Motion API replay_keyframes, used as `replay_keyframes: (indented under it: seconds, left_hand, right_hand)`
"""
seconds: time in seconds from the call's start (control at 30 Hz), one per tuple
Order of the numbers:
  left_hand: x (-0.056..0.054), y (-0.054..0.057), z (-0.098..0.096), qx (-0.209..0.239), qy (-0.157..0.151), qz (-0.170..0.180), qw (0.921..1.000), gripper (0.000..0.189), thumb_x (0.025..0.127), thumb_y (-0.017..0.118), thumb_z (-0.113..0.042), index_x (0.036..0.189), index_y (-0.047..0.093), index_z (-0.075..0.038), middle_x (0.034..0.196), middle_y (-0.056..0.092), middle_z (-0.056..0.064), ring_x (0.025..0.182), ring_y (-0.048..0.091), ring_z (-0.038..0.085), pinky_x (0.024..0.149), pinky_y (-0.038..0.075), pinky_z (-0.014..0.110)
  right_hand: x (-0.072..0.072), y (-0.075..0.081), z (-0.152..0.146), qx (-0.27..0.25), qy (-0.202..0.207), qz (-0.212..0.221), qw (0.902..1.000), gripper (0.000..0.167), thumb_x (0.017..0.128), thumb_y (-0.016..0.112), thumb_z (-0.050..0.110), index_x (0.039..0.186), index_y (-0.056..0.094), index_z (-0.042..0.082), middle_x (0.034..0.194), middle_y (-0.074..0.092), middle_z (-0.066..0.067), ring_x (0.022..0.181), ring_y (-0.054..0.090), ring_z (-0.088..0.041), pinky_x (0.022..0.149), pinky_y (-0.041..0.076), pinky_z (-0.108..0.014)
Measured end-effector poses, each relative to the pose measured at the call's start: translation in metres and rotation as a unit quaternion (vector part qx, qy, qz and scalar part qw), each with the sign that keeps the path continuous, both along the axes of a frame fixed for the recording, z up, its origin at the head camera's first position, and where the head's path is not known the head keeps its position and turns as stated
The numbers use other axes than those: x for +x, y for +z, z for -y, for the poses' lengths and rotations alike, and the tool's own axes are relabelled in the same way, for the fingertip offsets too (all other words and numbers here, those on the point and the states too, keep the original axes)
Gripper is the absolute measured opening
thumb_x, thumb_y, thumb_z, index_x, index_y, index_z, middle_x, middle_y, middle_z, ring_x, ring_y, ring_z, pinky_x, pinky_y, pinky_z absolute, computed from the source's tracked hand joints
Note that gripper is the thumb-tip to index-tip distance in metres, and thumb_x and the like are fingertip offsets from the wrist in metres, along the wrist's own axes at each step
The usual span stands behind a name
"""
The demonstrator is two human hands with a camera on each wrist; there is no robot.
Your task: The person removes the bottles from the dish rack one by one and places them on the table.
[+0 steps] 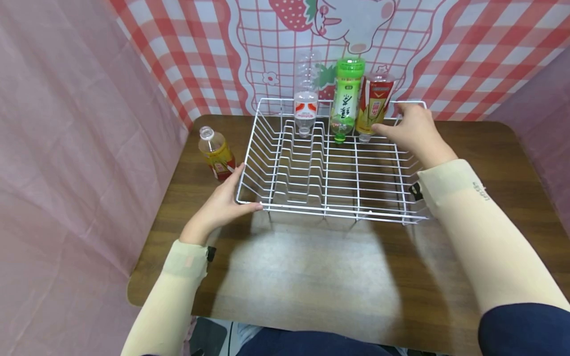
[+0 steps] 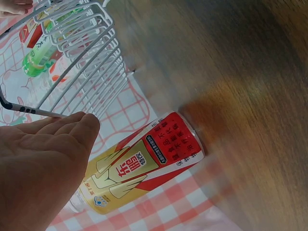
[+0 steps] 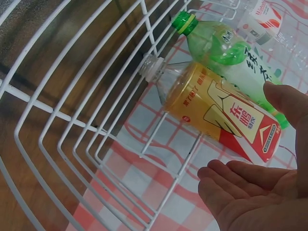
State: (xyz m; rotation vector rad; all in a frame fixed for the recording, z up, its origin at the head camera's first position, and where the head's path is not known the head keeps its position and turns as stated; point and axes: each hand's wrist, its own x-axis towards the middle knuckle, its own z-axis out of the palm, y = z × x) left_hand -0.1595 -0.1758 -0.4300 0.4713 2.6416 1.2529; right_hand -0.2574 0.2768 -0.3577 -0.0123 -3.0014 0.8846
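My left hand [image 1: 220,205] rests at the near left corner of a white wire dish rack [image 1: 342,213], fingers straight along its side and thumb along the front rim. In the left wrist view those fingers [image 2: 72,127] lie against the wire. Over the rack's far right part, my right hand [image 1: 416,131] has thumb and fingers spread, with nothing between them in the right wrist view. Its thumb is close beside a red and gold bottle [image 1: 374,106], neck down. Left of that, a green tea bottle [image 1: 345,101] and a clear water bottle [image 1: 305,106] also stand neck down at the back.
Another red and gold bottle [image 1: 218,155] stands upright, uncapped, on the wooden table [image 1: 311,277] left of the rack, close to my left fingers. A red checked cloth [image 1: 200,49] hangs behind the table. Pink curtain [image 1: 67,148] borders the left side.
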Motion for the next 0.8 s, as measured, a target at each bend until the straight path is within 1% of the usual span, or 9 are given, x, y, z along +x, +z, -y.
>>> replay_keyframes:
  seconds: [0.1, 0.17, 0.27, 0.43, 0.53, 0.6, 0.67, 0.8]
  left_hand:
    - [0.000, -0.001, 0.000, 0.002, -0.002, -0.002, 1.0000, 0.116, 0.077, 0.090, -0.042, 0.164, 0.018, -0.017, 0.164, 0.027, 0.010, 0.144, 0.033, 0.031, 0.116, 0.028, 0.051]
    - [-0.001, -0.002, 0.001, 0.004, -0.001, -0.002, 1.0000, 0.116, 0.077, 0.090, -0.042, 0.164, 0.018, -0.017, 0.164, 0.026, 0.010, 0.145, 0.032, 0.030, 0.116, 0.027, 0.051]
    - [-0.001, -0.003, 0.001, 0.005, -0.001, -0.001, 1.0000, 0.116, 0.077, 0.090, -0.043, 0.165, 0.017, -0.020, 0.165, 0.026, 0.010, 0.145, 0.032, 0.029, 0.117, 0.027, 0.050]
    - [-0.001, -0.004, 0.002, 0.007, 0.000, 0.000, 1.0000, 0.115, 0.077, 0.090, -0.043, 0.165, 0.017, -0.022, 0.164, 0.028, 0.011, 0.143, 0.034, 0.030, 0.116, 0.028, 0.051]
    - [-0.001, -0.004, 0.002, 0.011, 0.001, 0.007, 0.9999, 0.116, 0.078, 0.090, -0.043, 0.165, 0.016, -0.024, 0.164, 0.029, 0.010, 0.142, 0.036, 0.032, 0.115, 0.029, 0.052]
    - [-0.001, -0.005, 0.002, 0.013, 0.002, 0.009, 0.9999, 0.115, 0.078, 0.090, -0.043, 0.165, 0.016, -0.025, 0.163, 0.029, 0.009, 0.142, 0.037, 0.033, 0.115, 0.029, 0.052]
    - [-0.001, -0.004, 0.002, 0.015, 0.002, 0.009, 0.9998, 0.115, 0.078, 0.090, -0.043, 0.165, 0.016, -0.025, 0.163, 0.030, 0.008, 0.142, 0.037, 0.034, 0.115, 0.029, 0.051]
    - [-0.001, -0.004, 0.002, 0.013, -0.002, 0.003, 0.9999, 0.117, 0.077, 0.090, -0.043, 0.165, 0.016, -0.021, 0.163, 0.030, 0.010, 0.142, 0.037, 0.033, 0.115, 0.029, 0.051]
  right_hand:
    - [-0.002, -0.002, -0.001, -0.001, -0.001, 0.009, 1.0000, 0.087, 0.091, 0.069, 0.056, 0.148, 0.045, -0.005, 0.138, 0.053, -0.030, 0.118, 0.050, -0.043, 0.095, 0.045, -0.062]
    - [-0.004, -0.003, -0.001, -0.001, -0.004, 0.017, 0.9998, 0.092, 0.090, 0.069, 0.057, 0.151, 0.041, -0.006, 0.141, 0.050, -0.031, 0.125, 0.049, -0.045, 0.099, 0.043, -0.063]
    - [-0.005, -0.004, -0.001, -0.004, -0.009, 0.028, 0.9996, 0.097, 0.090, 0.068, 0.059, 0.154, 0.035, -0.006, 0.146, 0.046, -0.032, 0.130, 0.046, -0.047, 0.102, 0.041, -0.065]
    - [-0.007, -0.005, 0.001, -0.006, -0.012, 0.035, 0.9993, 0.099, 0.089, 0.068, 0.060, 0.155, 0.034, -0.005, 0.145, 0.047, -0.031, 0.128, 0.048, -0.046, 0.102, 0.042, -0.064]
    - [-0.009, -0.006, 0.002, -0.009, -0.013, 0.037, 0.9992, 0.097, 0.090, 0.068, 0.060, 0.154, 0.036, -0.005, 0.143, 0.049, -0.031, 0.124, 0.050, -0.045, 0.100, 0.044, -0.063]
    - [-0.011, -0.007, 0.002, -0.010, -0.013, 0.040, 0.9991, 0.098, 0.090, 0.068, 0.059, 0.154, 0.034, -0.006, 0.143, 0.049, -0.032, 0.124, 0.050, -0.046, 0.100, 0.043, -0.063]
    - [-0.012, -0.009, 0.002, -0.008, -0.015, 0.042, 0.9990, 0.100, 0.090, 0.068, 0.060, 0.155, 0.033, -0.007, 0.145, 0.047, -0.032, 0.127, 0.049, -0.046, 0.102, 0.042, -0.063]
    - [-0.016, -0.011, 0.002, -0.002, -0.019, 0.045, 0.9988, 0.101, 0.090, 0.067, 0.060, 0.154, 0.031, -0.009, 0.146, 0.045, -0.033, 0.128, 0.047, -0.047, 0.104, 0.040, -0.064]
